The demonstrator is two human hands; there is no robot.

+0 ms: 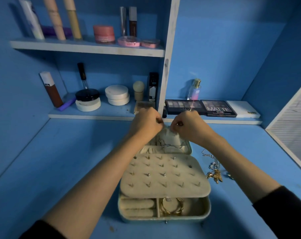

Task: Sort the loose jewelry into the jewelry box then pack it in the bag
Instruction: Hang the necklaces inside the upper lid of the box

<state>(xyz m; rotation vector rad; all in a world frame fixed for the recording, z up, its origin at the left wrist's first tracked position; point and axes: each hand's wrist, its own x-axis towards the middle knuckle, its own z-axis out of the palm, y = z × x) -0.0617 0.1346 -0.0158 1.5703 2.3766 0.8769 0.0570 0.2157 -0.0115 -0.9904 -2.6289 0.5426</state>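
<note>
Blue everywhere: blue walls, blue shelves (pixel 87 49) loaded with cosmetics at the far side, and a blue table (pixel 60 169) where the work is going on. Smack in the middle of the table sits the cream jewelry box (pixel 163 219), open, with its lid (pixel 189 149) laid back on the far side and the studded earring panel (pixel 163 175) folded over the near tray. Both arms reach out past the box. The left hand (pixel 146 123) and right hand (pixel 187 125) meet at the far edge of the lid, fingers curled in, and both seem to be pinching the same pale piece (pixel 170 133). It could be a pocket flap or a little clear pouch, I honestly can't tell which. A silver chain (pixel 170 144) lies in the lid pocket just near of that. Gold bangles (pixel 172 207) sit in the near right compartment. What's left to sort, as far as I can see, is the tangle of loose necklaces (pixel 213 168) on the table just right of the box, strung out near-to-far. That pile lies nearer than both hands and on the right, close to the right forearm, so I'd guess the right hand pulls back for it. No bag in view, so packing looks a way off.
</note>
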